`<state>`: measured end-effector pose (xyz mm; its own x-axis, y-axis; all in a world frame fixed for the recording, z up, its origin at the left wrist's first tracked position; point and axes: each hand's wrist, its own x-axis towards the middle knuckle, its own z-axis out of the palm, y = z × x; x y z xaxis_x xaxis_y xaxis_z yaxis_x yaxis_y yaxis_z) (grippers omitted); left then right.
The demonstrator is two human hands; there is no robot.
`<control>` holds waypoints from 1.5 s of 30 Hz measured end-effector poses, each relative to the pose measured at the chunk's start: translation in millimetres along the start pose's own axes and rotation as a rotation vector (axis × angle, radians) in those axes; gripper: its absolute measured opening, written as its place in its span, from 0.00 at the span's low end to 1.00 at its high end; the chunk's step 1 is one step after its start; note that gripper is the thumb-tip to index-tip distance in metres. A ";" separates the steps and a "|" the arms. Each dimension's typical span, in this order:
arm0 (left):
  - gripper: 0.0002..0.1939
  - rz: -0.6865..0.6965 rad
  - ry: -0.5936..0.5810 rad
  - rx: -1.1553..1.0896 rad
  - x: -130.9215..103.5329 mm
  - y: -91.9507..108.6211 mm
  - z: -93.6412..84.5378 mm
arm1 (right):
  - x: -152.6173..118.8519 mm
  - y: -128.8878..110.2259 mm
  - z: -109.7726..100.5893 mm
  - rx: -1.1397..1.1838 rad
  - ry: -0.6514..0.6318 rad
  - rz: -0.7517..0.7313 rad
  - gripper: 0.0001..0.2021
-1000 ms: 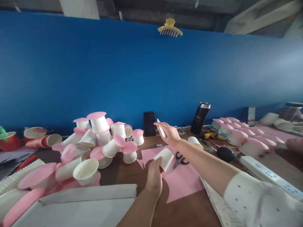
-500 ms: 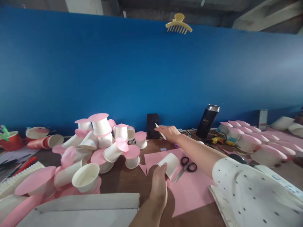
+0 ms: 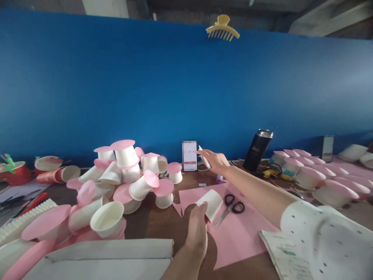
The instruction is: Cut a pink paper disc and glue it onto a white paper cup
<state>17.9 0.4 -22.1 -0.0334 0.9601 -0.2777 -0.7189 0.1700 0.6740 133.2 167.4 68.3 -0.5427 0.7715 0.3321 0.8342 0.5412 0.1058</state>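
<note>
My left hand [image 3: 197, 229] is closed round a white paper cup [image 3: 213, 204], tilted over the pink paper sheet [image 3: 236, 237]. My right hand [image 3: 215, 160] reaches far forward, fingers closed on a slim white tube with a pointed end [image 3: 204, 157]. Just left of those fingers a phone [image 3: 190, 155] leans on the blue partition, its screen lit with large digits. Black-handled scissors [image 3: 231, 208] lie on the pink sheet, right of the cup. A small purple piece [image 3: 219, 179] and a small whitish piece [image 3: 202, 185] rest below my right hand.
Paper cups with pink discs [image 3: 134, 175] pile up at left, behind a white box [image 3: 116, 245]. At right stand a black flask [image 3: 258, 149] and rows of pink-topped cups [image 3: 310, 175]. A brush [image 3: 29, 217] and a red cup [image 3: 19, 174] sit far left.
The phone's screen has gone from dark to lit. My right hand has drawn slightly right, away from it, with the white tube. My left hand keeps hold of the cup.
</note>
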 end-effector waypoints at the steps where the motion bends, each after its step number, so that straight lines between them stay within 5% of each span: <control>1: 0.09 0.008 -0.006 0.008 1.0 -1.2 -1.0 | -6.7 -3.9 -3.2 0.069 0.063 0.023 0.27; 6: 0.10 0.054 -0.009 0.013 4.3 -6.6 -6.7 | -60.5 -31.2 -29.0 0.511 0.232 0.078 0.20; 9: 0.09 0.044 -0.030 0.029 3.3 -4.3 -5.4 | -101.1 -45.8 -41.5 0.807 0.306 0.272 0.17; 15: 0.06 -0.090 0.061 -0.210 -2.4 7.5 5.9 | -155.4 -55.8 -25.2 1.120 0.433 0.590 0.21; 19: 0.11 -0.126 -0.147 -0.237 -11.0 13.1 10.9 | -160.7 -60.6 3.3 1.379 0.510 0.755 0.27; 23: 0.14 -0.162 -0.350 -0.265 -18.7 19.0 14.1 | -159.4 -64.9 20.5 1.601 0.405 0.757 0.29; 30: 0.18 -0.272 -0.304 -0.268 -18.8 16.4 11.4 | -166.0 -70.7 16.3 1.740 0.341 0.598 0.26; 45: 0.19 -0.222 -0.266 -0.249 -26.0 9.8 18.2 | -166.7 -69.8 18.7 1.784 0.365 0.655 0.22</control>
<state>24.4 -18.8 4.2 0.2981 0.9356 -0.1894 -0.8354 0.3517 0.4223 163.7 7.3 -12.0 0.0043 0.9958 0.0910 -0.3061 0.0880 -0.9479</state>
